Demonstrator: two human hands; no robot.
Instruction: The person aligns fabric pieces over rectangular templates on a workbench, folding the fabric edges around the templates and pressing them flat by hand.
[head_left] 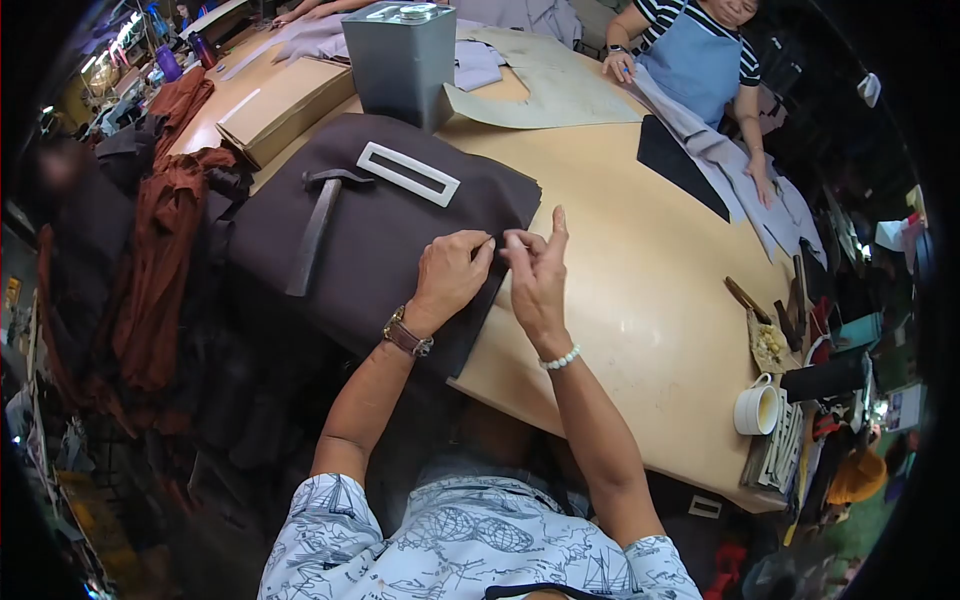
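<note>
A stack of dark brown cloth (420, 160) lies on the table, its right edge passing beneath my hands. Over that edge, my left hand (452, 272) is closed in a pinch, thumb against fingers. My right hand (538, 282) faces it closely, thumb and bent fingers drawn together while another finger points up. Whatever the fingertips hold is too small or too hidden to make out. A hammer (318, 235) rests on the cloth to the left of my hands. Beyond them, a pale rectangular frame (408, 174) with a long slot lies on the same cloth.
A grey metal can (400, 70) and a cardboard box (290, 112) stand behind the cloth. Across the table (620, 350), a person (690, 60) handles grey fabric (700, 150). A white cup (752, 408) sits near the right edge. Rust-coloured cloth (160, 270) hangs at left.
</note>
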